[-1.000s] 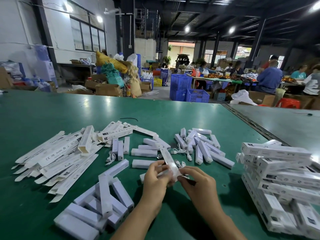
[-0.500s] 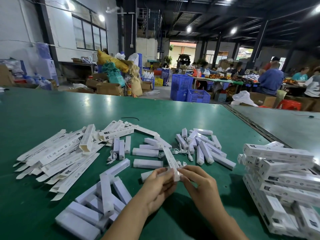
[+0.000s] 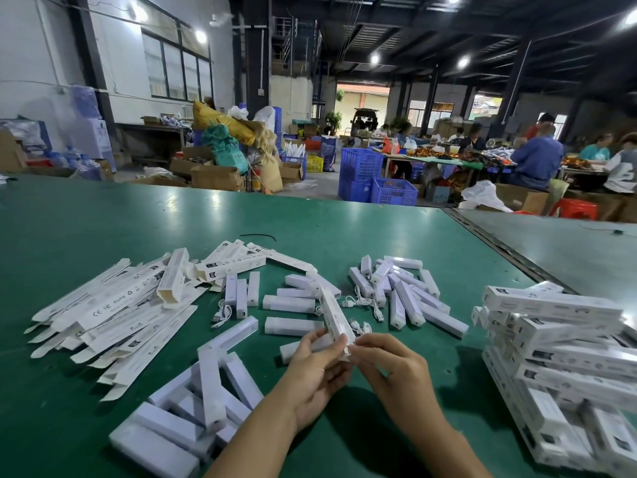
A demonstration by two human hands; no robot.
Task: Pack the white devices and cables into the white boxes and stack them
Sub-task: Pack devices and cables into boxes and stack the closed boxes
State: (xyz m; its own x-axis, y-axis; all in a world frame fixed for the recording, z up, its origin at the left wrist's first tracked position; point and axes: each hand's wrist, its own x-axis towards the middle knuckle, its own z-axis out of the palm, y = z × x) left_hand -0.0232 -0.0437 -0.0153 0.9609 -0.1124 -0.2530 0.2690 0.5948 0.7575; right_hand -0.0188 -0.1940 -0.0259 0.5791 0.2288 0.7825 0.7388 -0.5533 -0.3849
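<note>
The left hand (image 3: 310, 367) is gripping the white box (image 3: 332, 312) near the front edge of the bench (image 3: 103, 219), its length pointing away. The right hand (image 3: 389, 370) is pinching its near end, best placed for the tuck.

A: Where does the white box (image 3: 332, 313) disappear?
B: Its near end sits behind the fingers (image 3: 366, 342) of the left hand (image 3: 317, 369) and right hand (image 3: 396, 372).
A: Anything cut off?
B: The stacked boxes (image 3: 558, 305) run past the frame's right and lower edges; finer print on the flat cartons (image 3: 113, 305) is unreadable.
</note>
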